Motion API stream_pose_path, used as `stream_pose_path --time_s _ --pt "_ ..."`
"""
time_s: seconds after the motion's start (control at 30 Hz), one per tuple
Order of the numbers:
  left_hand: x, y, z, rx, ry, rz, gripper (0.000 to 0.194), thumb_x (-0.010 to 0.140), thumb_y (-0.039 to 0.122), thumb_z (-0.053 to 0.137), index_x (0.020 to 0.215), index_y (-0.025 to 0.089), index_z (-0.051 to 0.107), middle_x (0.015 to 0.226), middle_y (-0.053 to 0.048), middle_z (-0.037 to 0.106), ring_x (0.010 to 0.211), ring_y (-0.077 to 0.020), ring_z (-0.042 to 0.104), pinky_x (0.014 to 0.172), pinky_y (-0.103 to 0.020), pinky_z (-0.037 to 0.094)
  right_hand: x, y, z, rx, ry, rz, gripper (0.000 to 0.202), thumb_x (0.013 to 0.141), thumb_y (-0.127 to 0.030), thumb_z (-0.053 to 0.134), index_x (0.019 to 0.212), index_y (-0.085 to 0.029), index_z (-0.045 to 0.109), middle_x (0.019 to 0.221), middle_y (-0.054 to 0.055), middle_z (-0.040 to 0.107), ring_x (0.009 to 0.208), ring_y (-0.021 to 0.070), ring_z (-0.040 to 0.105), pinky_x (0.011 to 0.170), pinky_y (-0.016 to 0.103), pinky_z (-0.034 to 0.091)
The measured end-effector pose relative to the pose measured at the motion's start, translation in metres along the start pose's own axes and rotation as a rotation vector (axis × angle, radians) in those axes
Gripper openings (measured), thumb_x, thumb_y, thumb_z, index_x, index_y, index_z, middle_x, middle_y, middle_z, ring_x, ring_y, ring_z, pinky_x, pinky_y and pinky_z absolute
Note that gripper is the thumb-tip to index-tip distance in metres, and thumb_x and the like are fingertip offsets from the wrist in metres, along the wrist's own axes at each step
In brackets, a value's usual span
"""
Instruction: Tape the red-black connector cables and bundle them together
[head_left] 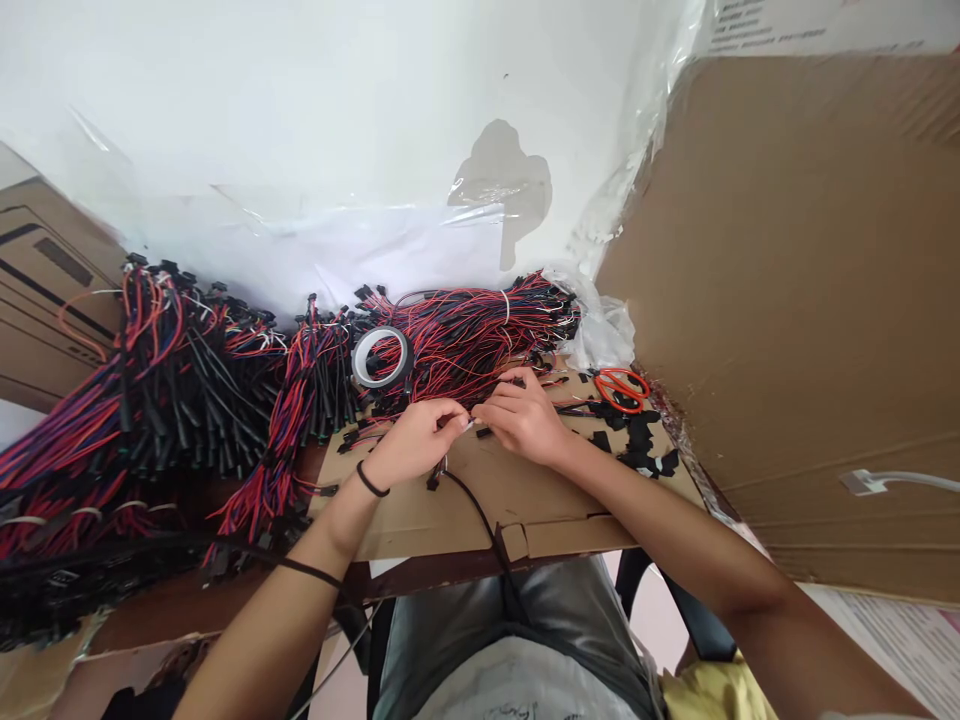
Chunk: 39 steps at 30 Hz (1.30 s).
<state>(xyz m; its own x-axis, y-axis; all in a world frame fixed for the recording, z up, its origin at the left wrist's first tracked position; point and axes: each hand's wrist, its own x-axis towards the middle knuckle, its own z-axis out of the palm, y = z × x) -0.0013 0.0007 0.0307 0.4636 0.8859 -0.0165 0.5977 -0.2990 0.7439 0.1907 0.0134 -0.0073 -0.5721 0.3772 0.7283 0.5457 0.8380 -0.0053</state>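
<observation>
Fingers [504, 408] pinch wire [444, 463] over cardboard [420, 525], wall [315, 110] beyond.

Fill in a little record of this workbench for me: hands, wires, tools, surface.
Left hand: fingertips at a small pale piece, too small to identify
Right hand: fingertips at the same piece
Wires: wire bundle beyond the hands, mostly red and dark, with a white tie
Tape: roll of tape near the bundle's left end
Scissors: orange handles right of the hands
Surface: cardboard sheet
</observation>
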Motion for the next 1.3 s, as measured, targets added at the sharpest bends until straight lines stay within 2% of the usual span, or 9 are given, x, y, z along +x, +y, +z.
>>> stream_pose_path --time_s 0.1,0.23,0.3,0.5,0.67,0.8,0.93,1.07,1.3 --pt "0.001 -0.005 0.0 -0.176 -0.166 -0.087 0.025 0.084 0.035 0.04 0.067 0.018 0.047 0.06 0.003 0.048 0.051 -0.0098 0.049 0.051 -0.022 0.041 0.001 -0.001 0.0 0.013 -0.031 0.009 0.023 0.092 -0.011 0.045 0.085 -0.02 0.065 0.071 -0.001 0.069 0.07 0.0123 0.054 0.091 0.034 0.032" --pt "0.001 -0.005 -0.002 -0.268 -0.236 -0.122 0.027 0.085 0.038 0.038 0.069 0.018 0.045 0.058 0.004 0.044 0.048 -0.009 0.044 0.047 -0.022 0.037 0.002 0.001 0.0 0.024 -0.047 0.011 0.024 0.093 -0.012 0.043 0.087 -0.02 0.066 0.072 0.0 0.068 0.071 0.0128 0.054 0.092 0.036 0.031" --pt "0.0 -0.002 -0.002 -0.164 -0.174 -0.039 0.02 0.083 0.036 0.045 0.077 0.018 0.05 0.065 0.003 0.049 0.053 -0.0102 0.047 0.051 -0.023 0.04 0.002 0.001 -0.001 0.022 -0.027 0.027 0.025 0.091 -0.011 0.043 0.085 -0.02 0.065 0.069 0.0 0.067 0.069 0.0129 0.052 0.09 0.035 0.032" --pt "-0.003 0.002 0.016 0.542 0.272 0.284 0.01 0.085 0.018 0.048 0.087 0.017 0.057 0.088 -0.006 0.059 0.08 -0.0176 0.057 0.069 -0.028 0.046 0.002 -0.001 -0.003 0.054 0.002 0.104 0.019 0.087 -0.012 0.049 0.074 -0.017 0.063 0.061 -0.001 0.063 0.061 0.0123 0.049 0.084 0.032 0.035" --pt "-0.003 -0.002 0.021 0.478 0.376 0.36 0.021 0.092 0.027 0.046 0.084 0.016 0.063 0.083 -0.006 0.065 0.077 -0.0159 0.06 0.07 -0.026 0.046 0.002 0.0 -0.003 0.036 0.024 0.086 0.017 0.088 -0.012 0.049 0.08 -0.017 0.063 0.064 -0.001 0.066 0.062 0.0121 0.051 0.083 0.032 0.035" --pt "-0.002 0.002 0.011 0.201 0.307 0.273 0.022 0.087 0.028 0.052 0.074 0.017 0.065 0.074 -0.003 0.066 0.066 -0.0127 0.058 0.064 -0.024 0.044 0.003 0.002 -0.005 -0.038 0.05 -0.002 0.02 0.09 -0.01 0.047 0.081 -0.017 0.063 0.062 -0.001 0.065 0.064 0.0121 0.052 0.086 0.033 0.034" --pt "0.001 0.004 0.002 -0.114 0.093 0.016 0.034 0.084 0.038 0.05 0.061 0.015 0.061 0.057 -0.002 0.059 0.051 -0.0107 0.051 0.05 -0.022 0.039 0.003 0.001 -0.005 -0.053 0.05 -0.053 0.021 0.092 -0.01 0.045 0.087 -0.019 0.063 0.069 -0.002 0.068 0.068 0.0116 0.054 0.09 0.035 0.033" --pt "0.003 0.002 -0.001 -0.299 -0.011 -0.166 0.039 0.082 0.047 0.047 0.071 0.014 0.063 0.059 -0.003 0.06 0.049 -0.0109 0.051 0.047 -0.022 0.04 0.001 0.001 -0.004 -0.039 0.017 -0.031 0.023 0.091 -0.01 0.043 0.084 -0.019 0.063 0.067 -0.001 0.066 0.068 0.0124 0.053 0.09 0.035 0.033" --pt "0.002 0.001 0.001 -0.031 0.059 0.007 0.026 0.076 0.04 0.058 0.072 0.015 0.063 0.065 -0.001 0.06 0.06 -0.0112 0.05 0.058 -0.023 0.042 0.001 0.0 -0.002 0.02 -0.048 0.027 0.023 0.09 -0.012 0.043 0.077 -0.017 0.062 0.064 0.002 0.062 0.068 0.0144 0.05 0.085 0.033 0.034"
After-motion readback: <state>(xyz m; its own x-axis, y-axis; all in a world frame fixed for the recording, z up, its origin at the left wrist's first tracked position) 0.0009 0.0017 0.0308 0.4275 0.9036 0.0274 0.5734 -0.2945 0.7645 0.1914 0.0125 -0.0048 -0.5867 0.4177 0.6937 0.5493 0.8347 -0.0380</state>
